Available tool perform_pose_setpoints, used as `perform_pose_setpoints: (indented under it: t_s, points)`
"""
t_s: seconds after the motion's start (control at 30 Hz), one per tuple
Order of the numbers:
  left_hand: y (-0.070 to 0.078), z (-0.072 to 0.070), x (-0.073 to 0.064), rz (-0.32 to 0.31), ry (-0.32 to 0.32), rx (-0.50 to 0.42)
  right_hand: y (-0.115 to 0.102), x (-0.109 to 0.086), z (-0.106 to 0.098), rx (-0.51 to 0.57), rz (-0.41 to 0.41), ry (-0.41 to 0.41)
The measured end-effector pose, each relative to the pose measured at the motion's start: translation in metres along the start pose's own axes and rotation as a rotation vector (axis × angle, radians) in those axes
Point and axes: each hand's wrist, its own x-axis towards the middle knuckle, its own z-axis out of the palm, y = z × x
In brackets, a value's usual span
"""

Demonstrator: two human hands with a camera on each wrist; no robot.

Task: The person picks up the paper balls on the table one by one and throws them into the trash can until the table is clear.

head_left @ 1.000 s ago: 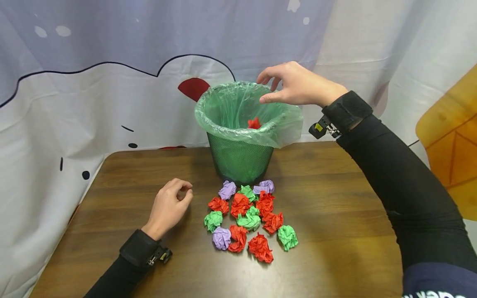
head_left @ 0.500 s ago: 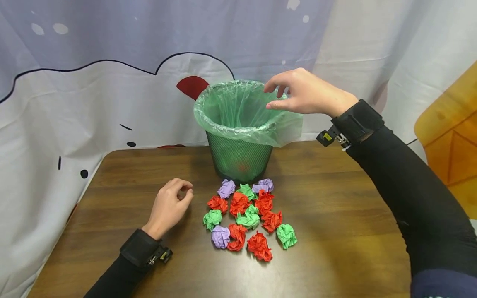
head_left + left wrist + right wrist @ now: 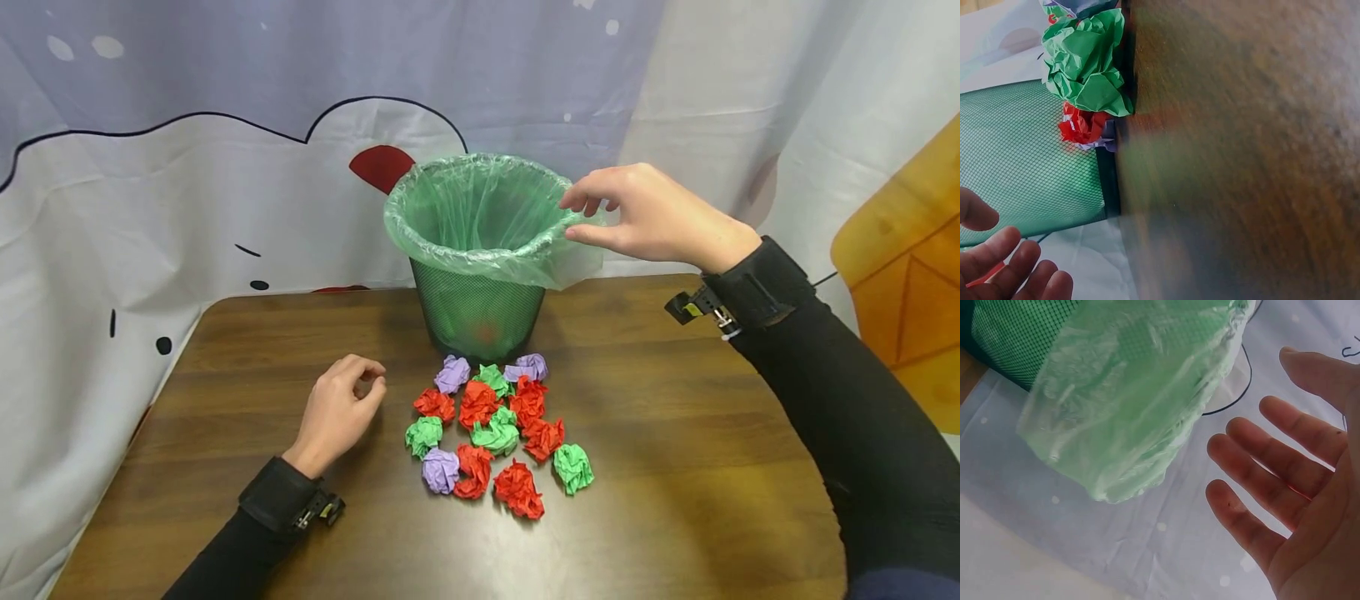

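A dark mesh wastebasket (image 3: 480, 312) lined with a green plastic bag (image 3: 457, 260) stands at the back of the table. My right hand (image 3: 652, 212) is at the right side of its rim, fingers spread and holding nothing; the right wrist view shows the bag's loose flap (image 3: 1129, 425) beside the fingers. A reddish patch shows low through the mesh. In front of the basket lie crumpled paper balls: red (image 3: 519, 490), green (image 3: 573, 468) and purple (image 3: 440, 471). Left of them my left hand (image 3: 337, 415) rests on the table, fingers loosely curved around nothing.
The brown wooden table (image 3: 660, 400) reaches back to a patterned curtain (image 3: 187, 200) hanging close behind the basket. A green paper ball (image 3: 1085, 62) and a red one (image 3: 1083, 124) appear before the mesh in the left wrist view.
A red paper ball in the air over the basket's mouth has dropped inside. My right hand has drawn back to the right and down from above the rim. The left hand stays put.
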Motion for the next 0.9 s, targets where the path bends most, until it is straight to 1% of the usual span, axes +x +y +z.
perform_pose_setpoints:
  t_s: [0.23,0.5,0.73,0.9]
  points:
    - [-0.001,0.001,0.000,-0.002,-0.008,-0.002,-0.006,-0.027,0.010,-0.025,-0.040,0.025]
    - [-0.001,0.002,0.001,-0.004,-0.011,-0.002,-0.016,-0.052,0.026,-0.050,-0.070,-0.003]
    - [-0.001,0.003,0.001,-0.006,-0.025,-0.002,-0.026,-0.073,0.041,-0.051,-0.109,0.005]
    - [-0.001,0.004,0.001,0.000,-0.013,0.000,-0.031,-0.088,0.055,-0.035,-0.107,-0.021]
